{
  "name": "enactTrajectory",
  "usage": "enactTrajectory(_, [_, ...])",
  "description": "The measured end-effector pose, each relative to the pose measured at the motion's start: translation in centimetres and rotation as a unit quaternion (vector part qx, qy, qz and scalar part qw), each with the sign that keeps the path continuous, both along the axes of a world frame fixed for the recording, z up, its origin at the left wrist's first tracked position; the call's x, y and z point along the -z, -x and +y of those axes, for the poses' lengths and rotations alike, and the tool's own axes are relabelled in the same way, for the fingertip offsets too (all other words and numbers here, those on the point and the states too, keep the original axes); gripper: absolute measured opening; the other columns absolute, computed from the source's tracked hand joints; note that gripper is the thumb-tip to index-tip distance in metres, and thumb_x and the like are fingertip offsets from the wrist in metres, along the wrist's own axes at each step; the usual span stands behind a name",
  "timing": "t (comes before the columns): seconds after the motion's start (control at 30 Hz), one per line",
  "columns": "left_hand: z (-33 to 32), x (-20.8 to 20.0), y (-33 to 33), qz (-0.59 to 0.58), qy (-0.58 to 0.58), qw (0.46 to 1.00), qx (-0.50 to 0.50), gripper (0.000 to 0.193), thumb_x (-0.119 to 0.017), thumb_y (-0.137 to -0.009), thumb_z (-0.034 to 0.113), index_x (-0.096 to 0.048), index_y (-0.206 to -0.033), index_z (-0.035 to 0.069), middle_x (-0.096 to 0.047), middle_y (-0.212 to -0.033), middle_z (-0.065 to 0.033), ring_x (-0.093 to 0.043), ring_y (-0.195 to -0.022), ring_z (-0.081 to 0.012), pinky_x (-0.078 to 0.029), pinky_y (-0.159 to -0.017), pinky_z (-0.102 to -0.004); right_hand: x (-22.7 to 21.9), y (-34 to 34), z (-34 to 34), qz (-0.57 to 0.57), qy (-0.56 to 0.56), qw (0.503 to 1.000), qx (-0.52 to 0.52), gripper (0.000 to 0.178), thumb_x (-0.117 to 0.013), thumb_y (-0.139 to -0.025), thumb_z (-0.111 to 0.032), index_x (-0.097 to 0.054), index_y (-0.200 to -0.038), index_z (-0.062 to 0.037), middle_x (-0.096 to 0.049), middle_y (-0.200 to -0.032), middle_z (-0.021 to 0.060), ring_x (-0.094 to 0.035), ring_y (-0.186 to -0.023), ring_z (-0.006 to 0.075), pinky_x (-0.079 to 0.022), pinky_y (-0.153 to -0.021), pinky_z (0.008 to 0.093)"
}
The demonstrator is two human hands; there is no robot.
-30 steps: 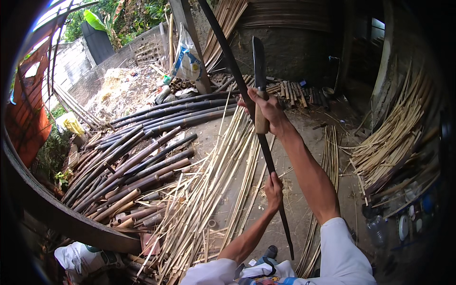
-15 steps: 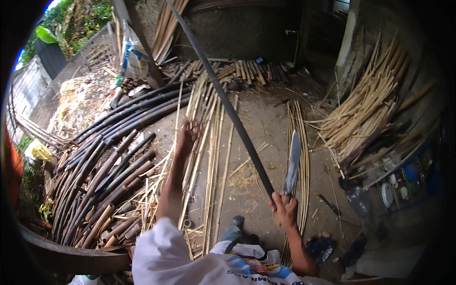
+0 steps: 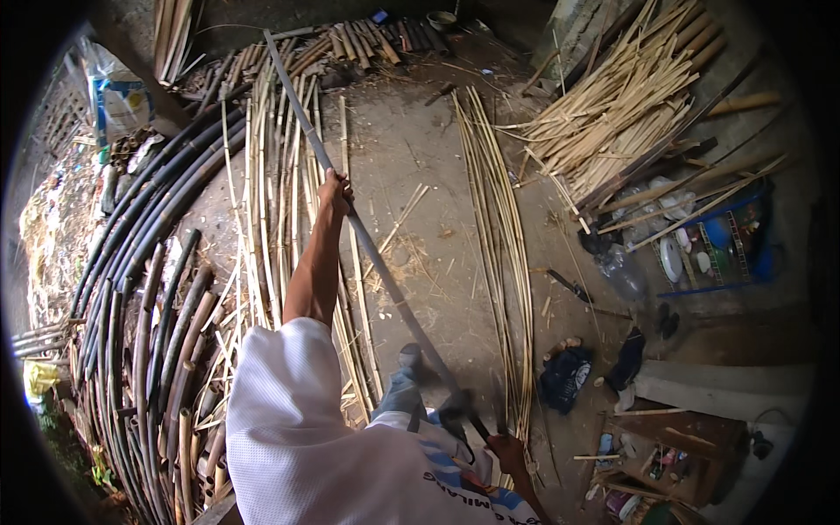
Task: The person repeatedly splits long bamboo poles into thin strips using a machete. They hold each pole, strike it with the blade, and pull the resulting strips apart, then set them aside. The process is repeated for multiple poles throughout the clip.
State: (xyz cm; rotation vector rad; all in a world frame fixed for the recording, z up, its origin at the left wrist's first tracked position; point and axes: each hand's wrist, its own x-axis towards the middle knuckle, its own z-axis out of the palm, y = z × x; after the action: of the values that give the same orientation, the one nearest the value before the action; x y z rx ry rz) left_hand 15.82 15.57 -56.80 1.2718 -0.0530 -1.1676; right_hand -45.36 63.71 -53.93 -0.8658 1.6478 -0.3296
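Note:
A long dark bamboo pole slants across the middle, from the far left down toward my body at the right. My left hand is closed round it, the arm stretched forward. Low at the right, my right hand is closed on a machete, its handle hidden in the fingers. The machete's blade points up and away, seen dim and nearly edge-on. The pole's near end comes down against my right hand; whether the fingers also grip it I cannot tell.
Pale bamboo strips lie lengthwise under my left arm, and a second strip bundle lies to the right. Dark bamboo poles crowd the left. Split bamboo is heaped at the far right, above a blue rack. Another knife lies on the floor.
My left hand has taken hold of the pole, which it was apart from before. My right hand has come down and nearer my body with the machete. The view has tilted downward.

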Motion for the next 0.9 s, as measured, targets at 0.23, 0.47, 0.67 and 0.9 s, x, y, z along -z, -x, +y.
enactTrajectory(0.23, [0.2, -5.9, 5.3, -0.377, -0.154, 0.896, -0.179, 0.069, -0.046, -0.094, 0.061, -0.06, -0.062, 0.002, -0.048, -0.051, -0.0064, -0.045, -0.05, -0.0219, -0.035, -0.053, -0.0425, 3.2, -1.6, -1.6, 0.143, -0.024, 0.986, 0.084, 0.033, -0.072, -0.087, -0.029, -0.066, -0.094, 0.003, -0.063, -0.071, 0.0101, -0.062, -0.062, 0.0203, -0.05, -0.059, 0.0359])
enactTrajectory(0.47, [2.8, -8.9, 2.0, -0.455, 0.015, 0.849, -0.269, 0.062, -0.049, -0.099, 0.052, -0.056, -0.066, 0.0, -0.039, -0.049, -0.0021, -0.032, -0.048, -0.0126, -0.023, -0.047, -0.0338, -1.7, -4.8, -13.0, -0.001, -0.031, 0.98, 0.196, 0.023, -0.073, -0.087, -0.024, -0.061, -0.088, -0.0034, -0.051, -0.061, -0.0012, -0.05, -0.049, 0.0109, -0.051, -0.051, 0.0296])
enactTrajectory(0.67, [7.0, -11.3, 4.3, -0.431, -0.008, 0.858, -0.278, 0.067, -0.039, -0.102, 0.052, -0.055, -0.063, 0.0, -0.04, -0.05, -0.0027, -0.038, -0.05, -0.0138, -0.029, -0.049, -0.0338, -5.0, -14.9, -26.6, -0.188, 0.02, 0.976, 0.105, 0.021, -0.071, -0.09, -0.023, -0.065, -0.096, -0.0037, -0.057, -0.073, -0.0002, -0.055, -0.06, 0.0113, -0.056, -0.067, 0.0306])
enactTrajectory(0.9, [17.1, -7.7, 13.0, -0.312, 0.083, 0.946, -0.011, 0.072, -0.024, -0.101, 0.06, -0.062, -0.086, 0.001, -0.058, -0.078, -0.0067, -0.052, -0.074, -0.0181, -0.039, -0.069, -0.0352, -20.9, -35.5, -39.1, -0.403, 0.241, 0.874, -0.123, 0.061, -0.055, -0.097, -0.042, -0.043, -0.142, -0.0025, -0.046, -0.145, 0.0169, -0.041, -0.137, 0.0279, -0.025, -0.117, 0.0485])
